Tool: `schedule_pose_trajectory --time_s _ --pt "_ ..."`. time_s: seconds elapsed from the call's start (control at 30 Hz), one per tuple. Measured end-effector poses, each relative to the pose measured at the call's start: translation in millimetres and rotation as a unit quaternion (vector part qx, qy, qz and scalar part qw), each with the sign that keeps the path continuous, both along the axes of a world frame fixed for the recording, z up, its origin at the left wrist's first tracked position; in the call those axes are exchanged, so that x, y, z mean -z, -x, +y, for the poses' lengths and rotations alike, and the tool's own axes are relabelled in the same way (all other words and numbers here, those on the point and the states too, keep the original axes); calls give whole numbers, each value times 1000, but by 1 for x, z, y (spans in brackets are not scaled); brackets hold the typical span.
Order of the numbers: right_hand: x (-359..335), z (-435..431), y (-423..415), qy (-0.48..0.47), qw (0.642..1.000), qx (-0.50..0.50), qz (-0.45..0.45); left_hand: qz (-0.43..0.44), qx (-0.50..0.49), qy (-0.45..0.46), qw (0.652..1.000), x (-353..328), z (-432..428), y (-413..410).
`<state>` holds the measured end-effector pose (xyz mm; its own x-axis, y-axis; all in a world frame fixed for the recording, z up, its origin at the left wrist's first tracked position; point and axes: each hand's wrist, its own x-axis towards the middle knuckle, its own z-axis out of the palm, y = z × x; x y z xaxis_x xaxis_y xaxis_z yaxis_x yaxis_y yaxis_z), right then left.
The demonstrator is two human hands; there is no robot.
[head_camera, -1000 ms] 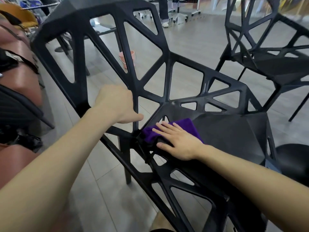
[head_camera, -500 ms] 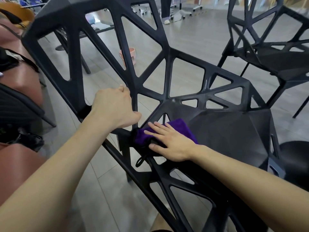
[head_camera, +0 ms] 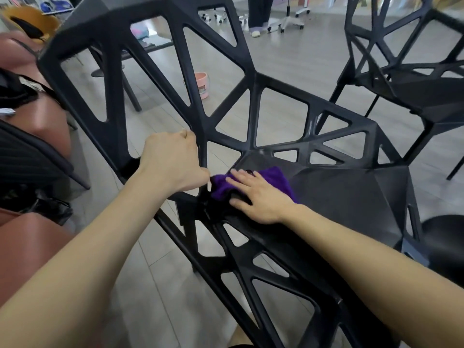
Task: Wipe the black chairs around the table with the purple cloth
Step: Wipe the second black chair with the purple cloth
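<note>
A black lattice chair (head_camera: pixel 351 197) fills the middle of the view, its openwork backrest to the left and its seat to the right. My left hand (head_camera: pixel 173 164) grips a strut of the backrest low down, fingers curled round it. My right hand (head_camera: pixel 261 197) lies flat with straight fingers on the purple cloth (head_camera: pixel 276 180), pressing it onto the seat near the back corner. Most of the cloth is hidden under the hand.
A second black lattice chair (head_camera: pixel 414 84) stands at the upper right. A brown seat with a black strap (head_camera: pixel 42 116) is at the left. A pink bucket (head_camera: pixel 202 84) sits on the grey floor behind. A person's legs (head_camera: pixel 257 13) and office chair bases are far back.
My right hand and the purple cloth have slid slightly left toward the seat's back corner. My left hand keeps its grip on the strut. The view has shifted a little.
</note>
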<state>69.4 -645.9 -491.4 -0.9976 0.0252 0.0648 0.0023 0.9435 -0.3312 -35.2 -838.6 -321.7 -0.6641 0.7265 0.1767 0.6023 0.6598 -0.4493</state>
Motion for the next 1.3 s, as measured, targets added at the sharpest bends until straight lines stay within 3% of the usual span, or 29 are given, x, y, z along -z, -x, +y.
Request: schedule_pose_trajectory --time_s 0.07,0.17,0.23,0.33,0.43,0.5,0.57,0.67,0.8,0.87,1.0,1.17,1.3 --pt "1 0 -7 -8 1000 3 29 4 3 0 1000 -1 0 0" --pt "4 -8 -6 -96 981 124 110 1 17 -6 1000 0 0 2" --pt "4 -12 -1 -111 979 118 119 -2 20 -11 1000 2 -1 4" --pt "-10 -7 19 3 978 182 105 -12 20 -23 999 1 -2 5" --pt "-44 -1 46 181 905 325 206 -17 21 -33 999 2 -1 5" --pt "-69 -11 65 185 882 303 311 -20 20 -39 999 2 0 5" --pt "-83 -26 82 154 906 193 345 -16 24 -42 999 3 0 5" --pt "-55 -20 85 109 944 103 294 -14 29 -44 999 2 0 6" --pt "-28 44 56 35 974 174 141 -17 30 -41 999 4 2 6" --pt "-47 48 62 29 975 207 78 -14 26 -41 999 3 3 6" --pt "-46 15 62 69 967 194 153 -14 21 -36 999 4 1 5" --pt "-64 45 53 -4 960 277 -44 -18 16 -40 999 3 2 2" --pt "-69 14 3 -34 959 270 -82 -14 7 -48 999 4 6 4"
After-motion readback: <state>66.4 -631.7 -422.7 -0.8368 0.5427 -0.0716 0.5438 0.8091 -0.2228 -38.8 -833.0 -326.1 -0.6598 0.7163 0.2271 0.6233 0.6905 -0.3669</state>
